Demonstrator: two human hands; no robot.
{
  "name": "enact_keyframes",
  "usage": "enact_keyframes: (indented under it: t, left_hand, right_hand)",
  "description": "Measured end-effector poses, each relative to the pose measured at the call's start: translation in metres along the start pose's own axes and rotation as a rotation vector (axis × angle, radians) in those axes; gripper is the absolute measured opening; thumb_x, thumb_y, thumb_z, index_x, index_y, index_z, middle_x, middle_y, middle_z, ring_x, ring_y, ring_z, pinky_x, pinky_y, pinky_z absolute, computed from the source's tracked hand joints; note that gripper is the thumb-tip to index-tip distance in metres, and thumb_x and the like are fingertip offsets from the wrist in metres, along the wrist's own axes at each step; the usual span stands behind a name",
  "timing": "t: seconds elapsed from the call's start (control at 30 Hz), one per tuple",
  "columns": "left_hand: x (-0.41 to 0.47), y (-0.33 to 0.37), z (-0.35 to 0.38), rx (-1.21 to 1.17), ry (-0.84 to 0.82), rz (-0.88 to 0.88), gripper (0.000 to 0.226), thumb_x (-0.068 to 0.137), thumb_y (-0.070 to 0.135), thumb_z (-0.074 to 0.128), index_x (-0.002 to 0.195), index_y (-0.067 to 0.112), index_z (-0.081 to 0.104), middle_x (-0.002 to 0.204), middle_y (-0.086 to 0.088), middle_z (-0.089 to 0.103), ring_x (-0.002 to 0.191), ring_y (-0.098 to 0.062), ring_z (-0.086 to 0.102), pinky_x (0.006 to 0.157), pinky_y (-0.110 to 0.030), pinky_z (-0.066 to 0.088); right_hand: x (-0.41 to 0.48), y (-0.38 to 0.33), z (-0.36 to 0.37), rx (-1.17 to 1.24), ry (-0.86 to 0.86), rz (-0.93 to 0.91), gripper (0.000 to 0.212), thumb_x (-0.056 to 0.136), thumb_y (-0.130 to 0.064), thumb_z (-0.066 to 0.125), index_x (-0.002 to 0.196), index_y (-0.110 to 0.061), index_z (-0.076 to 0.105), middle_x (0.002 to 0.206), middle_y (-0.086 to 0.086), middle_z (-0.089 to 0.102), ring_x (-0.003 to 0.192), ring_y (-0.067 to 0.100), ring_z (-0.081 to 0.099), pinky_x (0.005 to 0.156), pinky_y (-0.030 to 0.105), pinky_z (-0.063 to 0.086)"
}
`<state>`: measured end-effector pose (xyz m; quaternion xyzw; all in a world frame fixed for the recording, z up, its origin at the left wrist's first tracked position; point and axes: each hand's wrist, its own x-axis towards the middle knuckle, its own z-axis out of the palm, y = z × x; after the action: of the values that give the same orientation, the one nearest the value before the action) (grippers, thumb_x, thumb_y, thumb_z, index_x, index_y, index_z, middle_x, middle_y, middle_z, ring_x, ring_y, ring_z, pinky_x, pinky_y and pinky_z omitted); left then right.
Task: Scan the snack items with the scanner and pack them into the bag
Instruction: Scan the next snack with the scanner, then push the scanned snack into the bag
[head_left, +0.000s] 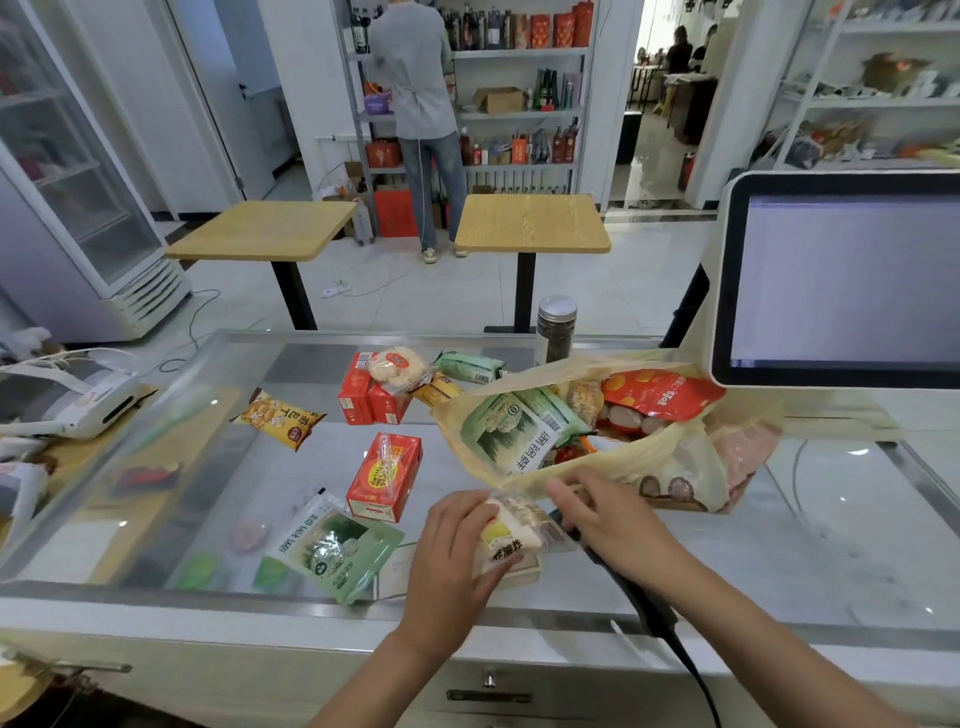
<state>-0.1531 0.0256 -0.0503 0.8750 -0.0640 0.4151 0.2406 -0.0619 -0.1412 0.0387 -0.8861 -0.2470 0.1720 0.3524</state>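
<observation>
- Left hand (457, 545) gripped a snack pack (511, 535) just below the bag (639, 457) mouth.
- Right hand (608, 519) held the scanner (644, 603) against it; scanning seemed underway.
- Next, probably: slide pack into bag.

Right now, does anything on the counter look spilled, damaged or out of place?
Nothing looks spilled or torn. The bag lies slumped on its side, mouth gaping, a green pack at its lip. Loose snacks lie at odd angles on the glass counter.
</observation>
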Motion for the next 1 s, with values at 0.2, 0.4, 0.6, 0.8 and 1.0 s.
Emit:
enact_keyframes:
  t: [0.2, 0.4, 0.6, 0.8, 1.0]
  left_hand:
    - [0.037, -0.007, 0.011, 0.099, -0.054, 0.0, 0.039, 0.089, 0.011, 0.054, 0.127, 0.018, 0.046, 0.142, -0.011, 0.036, 0.135, -0.028, 0.032, 0.113, -0.039, 0.029]
    - [0.098, -0.041, 0.024, 0.16, -0.308, -0.725, 0.034, 0.09, 0.022, 0.06, 0.123, 0.023, 0.058, 0.156, -0.015, 0.012, 0.143, -0.031, 0.007, 0.114, -0.041, 0.018]
    - [0.146, -0.048, 0.019, -0.203, -0.207, -1.025, 0.053, 0.083, -0.017, 0.041, 0.133, 0.001, 0.049, 0.136, -0.015, 0.05, 0.121, -0.03, 0.049, 0.093, -0.03, 0.043]
    - [0.205, -0.034, -0.014, -0.424, -0.007, -0.971, 0.056, 0.078, -0.019, 0.037, 0.121, 0.006, 0.061, 0.119, -0.01, 0.059, 0.104, -0.023, 0.056, 0.071, -0.025, 0.051]
    - [0.193, -0.046, -0.003, -0.349, -0.135, -0.946, 0.067, 0.076, -0.019, 0.036, 0.134, 0.011, 0.051, 0.132, -0.005, 0.052, 0.117, -0.022, 0.051, 0.085, -0.029, 0.048]
  right_hand:
    - [0.023, -0.012, -0.02, 0.505, -0.011, 0.212, 0.024, 0.091, -0.026, 0.063, 0.113, -0.017, 0.059, 0.094, 0.004, 0.066, 0.068, 0.016, 0.059, 0.06, 0.027, 0.051]
    - [0.086, 0.001, -0.04, 0.298, 0.165, 0.235, 0.023, 0.092, -0.021, 0.061, 0.105, -0.002, 0.066, 0.059, 0.0, 0.05, 0.045, 0.012, 0.045, 0.044, 0.023, 0.035]
    - [0.128, -0.003, -0.026, 0.29, 0.206, 0.175, 0.02, 0.091, -0.025, 0.061, 0.08, -0.01, 0.065, 0.065, 0.005, 0.06, 0.05, 0.016, 0.052, 0.044, 0.023, 0.038]
    - [0.15, 0.005, -0.038, 0.044, 0.403, 0.251, 0.042, 0.093, -0.048, 0.047, 0.104, -0.012, 0.066, 0.1, 0.008, 0.07, 0.098, 0.031, 0.065, 0.083, 0.038, 0.051]
    - [0.129, 0.025, -0.065, -0.205, 0.485, 0.206, 0.05, 0.093, -0.048, 0.034, 0.109, -0.012, 0.065, 0.11, 0.013, 0.066, 0.105, 0.034, 0.058, 0.083, 0.039, 0.046]
